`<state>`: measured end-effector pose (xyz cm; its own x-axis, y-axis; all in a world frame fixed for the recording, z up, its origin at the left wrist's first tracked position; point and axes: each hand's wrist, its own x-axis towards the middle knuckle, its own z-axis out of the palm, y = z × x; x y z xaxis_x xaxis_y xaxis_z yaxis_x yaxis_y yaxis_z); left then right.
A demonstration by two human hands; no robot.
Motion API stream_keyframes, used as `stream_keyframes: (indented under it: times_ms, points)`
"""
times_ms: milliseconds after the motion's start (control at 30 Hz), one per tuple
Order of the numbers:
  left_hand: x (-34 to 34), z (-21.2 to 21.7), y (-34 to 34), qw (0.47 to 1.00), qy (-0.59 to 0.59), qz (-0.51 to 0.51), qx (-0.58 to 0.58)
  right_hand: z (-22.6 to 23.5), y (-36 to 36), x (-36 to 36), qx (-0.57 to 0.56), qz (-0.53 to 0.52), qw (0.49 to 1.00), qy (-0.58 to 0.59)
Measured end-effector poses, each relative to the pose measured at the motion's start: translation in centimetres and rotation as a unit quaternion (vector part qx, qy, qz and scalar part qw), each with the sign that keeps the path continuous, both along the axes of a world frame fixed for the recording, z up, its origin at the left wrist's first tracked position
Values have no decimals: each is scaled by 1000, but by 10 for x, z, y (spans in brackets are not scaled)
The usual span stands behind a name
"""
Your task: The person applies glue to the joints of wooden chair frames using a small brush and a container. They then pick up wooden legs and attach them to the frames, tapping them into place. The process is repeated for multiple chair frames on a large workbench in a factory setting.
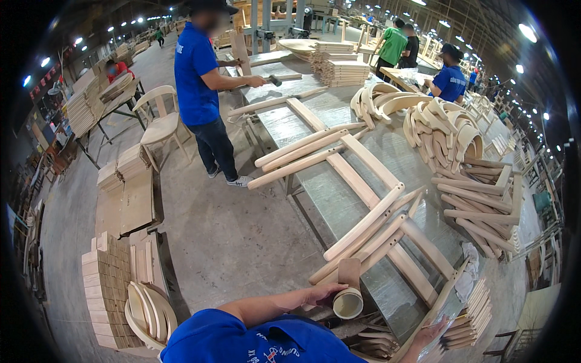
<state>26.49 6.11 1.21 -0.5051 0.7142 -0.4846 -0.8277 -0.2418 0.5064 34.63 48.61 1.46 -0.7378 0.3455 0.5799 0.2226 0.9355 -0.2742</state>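
Beside table, left grip clasps cup; right grip by rail.

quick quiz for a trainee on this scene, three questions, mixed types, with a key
1. Which of the camera wearer's own hands is on the cup?
2. True or false: the nearest co-worker, standing in a blue shirt, is holding a mallet.
3. What stands just left of that co-worker in the picture? A) a ladder B) a wooden chair C) a metal barrel

Key:
1. The left hand
2. True
3. B
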Motion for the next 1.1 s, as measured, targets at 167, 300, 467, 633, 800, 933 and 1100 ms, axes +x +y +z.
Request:
stream_keyframes:
  times_ms: [167,300,467,633,800,933,1100]
  points:
    - [1,6,-1,1000,-16,11,23,2,0,2,-24,6,1000,-3]
    - [3,3,-2,999,-31,15,9,1,-9,-3,-53,-3,998,35]
    - [2,7,-4,1000,-19,4,25,2,-3,-1,-17,3,1000,24]
    - [2,3,-5,998,-32,-1,46,3,-8,-3,1,15,999,35]
    - [4,3,-2,995,20,16,96,5,-5,0,2,-2,1000,-1]
    - [2,-10,-1,994,13,9,109,4,-4,-1,8,9,1000,11]
    - [1,-2,-2,993,20,4,118,2,-2,0,44,-9,999,-2]
